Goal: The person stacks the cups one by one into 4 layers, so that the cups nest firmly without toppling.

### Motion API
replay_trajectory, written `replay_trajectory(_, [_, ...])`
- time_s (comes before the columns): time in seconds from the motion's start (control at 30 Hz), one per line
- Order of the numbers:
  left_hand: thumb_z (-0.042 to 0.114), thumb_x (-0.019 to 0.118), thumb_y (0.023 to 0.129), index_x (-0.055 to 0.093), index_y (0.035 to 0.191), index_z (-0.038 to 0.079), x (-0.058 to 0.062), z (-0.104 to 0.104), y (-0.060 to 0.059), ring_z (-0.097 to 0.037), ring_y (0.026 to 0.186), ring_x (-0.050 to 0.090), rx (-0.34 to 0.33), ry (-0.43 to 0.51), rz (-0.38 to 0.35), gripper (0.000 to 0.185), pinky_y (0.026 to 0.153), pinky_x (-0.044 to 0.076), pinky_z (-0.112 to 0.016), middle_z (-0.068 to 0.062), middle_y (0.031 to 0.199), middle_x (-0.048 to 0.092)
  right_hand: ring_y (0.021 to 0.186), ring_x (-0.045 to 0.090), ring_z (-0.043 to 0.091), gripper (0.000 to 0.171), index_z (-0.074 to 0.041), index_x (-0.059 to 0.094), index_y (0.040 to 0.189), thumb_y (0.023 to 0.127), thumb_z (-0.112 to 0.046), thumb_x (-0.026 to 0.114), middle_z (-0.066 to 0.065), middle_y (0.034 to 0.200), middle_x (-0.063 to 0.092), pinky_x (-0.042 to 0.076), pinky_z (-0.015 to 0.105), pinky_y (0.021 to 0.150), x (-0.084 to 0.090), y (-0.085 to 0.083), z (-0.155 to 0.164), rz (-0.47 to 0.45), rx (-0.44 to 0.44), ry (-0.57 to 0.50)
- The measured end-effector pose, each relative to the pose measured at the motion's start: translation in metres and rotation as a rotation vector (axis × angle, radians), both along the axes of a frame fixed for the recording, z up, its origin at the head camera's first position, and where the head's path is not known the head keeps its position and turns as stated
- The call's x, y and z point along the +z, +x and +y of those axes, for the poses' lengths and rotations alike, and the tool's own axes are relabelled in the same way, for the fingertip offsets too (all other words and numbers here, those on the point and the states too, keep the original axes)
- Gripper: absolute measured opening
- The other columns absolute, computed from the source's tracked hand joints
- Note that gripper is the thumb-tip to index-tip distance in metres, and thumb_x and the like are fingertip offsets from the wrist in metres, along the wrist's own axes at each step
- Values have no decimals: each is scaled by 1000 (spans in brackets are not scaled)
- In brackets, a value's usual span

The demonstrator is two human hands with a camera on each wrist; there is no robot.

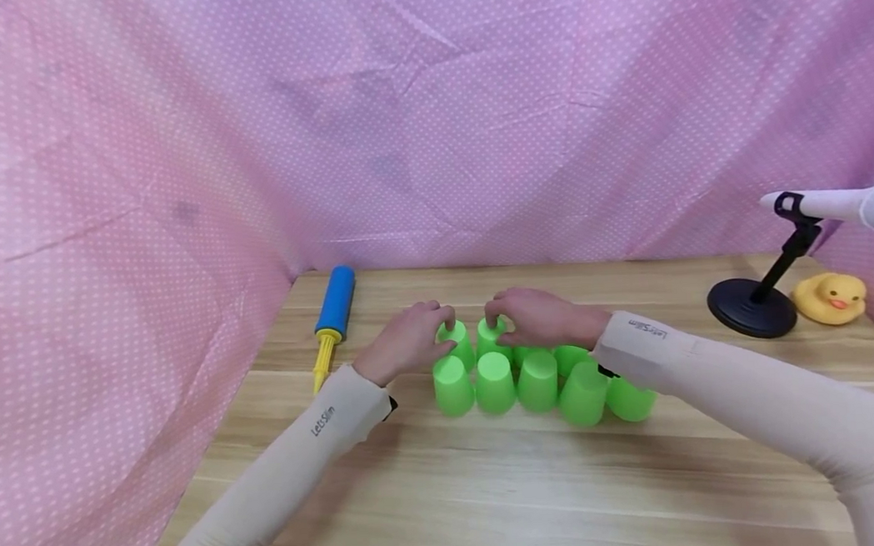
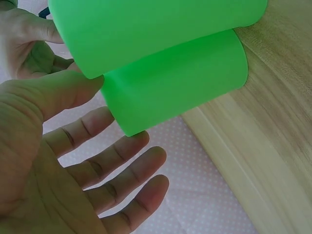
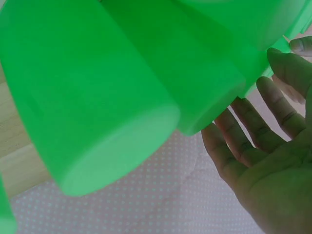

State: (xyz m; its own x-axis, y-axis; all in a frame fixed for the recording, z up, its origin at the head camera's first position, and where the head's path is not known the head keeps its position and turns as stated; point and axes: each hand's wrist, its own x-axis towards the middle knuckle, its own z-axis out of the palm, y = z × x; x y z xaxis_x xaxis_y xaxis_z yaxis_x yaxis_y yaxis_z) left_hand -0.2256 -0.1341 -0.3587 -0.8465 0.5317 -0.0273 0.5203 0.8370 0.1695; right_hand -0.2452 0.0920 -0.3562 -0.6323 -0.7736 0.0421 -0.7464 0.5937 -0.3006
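Note:
Several green plastic cups stand upside down in two rows on the wooden table, close together. My left hand (image 1: 411, 340) is at the back-left cup (image 1: 456, 344), its fingertips and thumb beside the cup's raised base. In the left wrist view the fingers (image 2: 131, 180) are spread and gently bent, their tips at the cup's edge. My right hand (image 1: 541, 317) reaches over the neighbouring back cup (image 1: 490, 336), index finger on the far side and thumb on the near side. The right wrist view shows its fingers (image 3: 243, 139) loosely spread beside the cups. Part of the back row is hidden behind the right hand and front row.
A blue and yellow hand pump (image 1: 336, 300) lies at the back left. At the right stand a black round-based stand (image 1: 751, 308) holding a white tube-like thing (image 1: 831, 203), and a yellow rubber duck (image 1: 829, 297). Pink dotted cloth (image 1: 429, 140) hangs behind the table (image 1: 481, 504).

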Motion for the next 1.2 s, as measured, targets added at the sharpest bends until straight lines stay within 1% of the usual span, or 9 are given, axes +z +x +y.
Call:
replay_trajectory(0.23, [24,69,87,61,100,14,-1,1,0,-17,80,48,-17,11,11,19,66,44,-29,-2,92,54,86,55,19,20,-11,64,92,78,-16,77,4,93,61,48,36,76,0,0,-5,26,-22,22])
replay_trajectory(0.4, [23,68,86,61,100,14,-3,1,-3,-17,80,48,5,32,13,18,66,44,-28,-2,91,52,87,57,19,20,-11,64,94,79,-18,76,3,94,62,49,36,76,0,0,-6,40,-31,16])
replay_trajectory(0.57, [23,69,85,60,99,15,-2,0,-11,-17,79,48,34,93,67,18,65,44,-29,-1,88,53,88,58,23,19,-9,64,96,82,-19,73,4,97,61,49,35,76,8,-4,-1,43,-44,-37])
replay_trajectory(0.7, [23,69,84,62,101,13,2,-2,-20,-18,79,51,42,186,144,21,66,45,-31,-2,90,56,88,60,26,18,-7,65,95,82,-15,73,7,98,63,49,37,76,19,-10,7,51,-50,-119])
replay_trajectory(0.83, [22,68,85,60,106,10,3,-1,-33,-19,88,54,-10,293,215,25,73,47,-32,-3,99,59,90,61,28,20,-4,64,94,80,-14,75,10,96,65,49,41,80,30,-18,17,86,-90,-190])
replay_trajectory(0.93, [21,67,86,59,109,10,2,0,-44,-20,94,56,-53,360,239,26,77,48,-32,-4,102,59,90,60,29,23,-3,64,93,80,-17,76,10,94,66,48,43,81,34,-25,23,123,-141,-217])
replay_trajectory(1.03, [20,67,87,58,109,9,0,5,-56,-22,98,58,-79,415,229,26,79,48,-32,-5,103,60,87,60,27,25,-3,64,94,79,-19,77,9,92,65,48,42,78,35,-33,28,144,-192,-231])
replay_trajectory(1.13, [20,67,88,57,110,9,-2,9,-68,-26,100,58,-79,438,192,26,80,48,-33,-5,105,60,88,59,27,27,-4,64,97,79,-19,78,9,94,65,48,40,78,35,-41,32,114,-240,-240])
replay_trajectory(1.2, [20,67,88,57,110,9,-4,12,-74,-27,101,59,-69,442,154,26,81,48,-32,-5,107,60,91,60,29,28,-3,64,99,79,-18,77,10,96,65,48,41,79,33,-47,35,84,-253,-241])
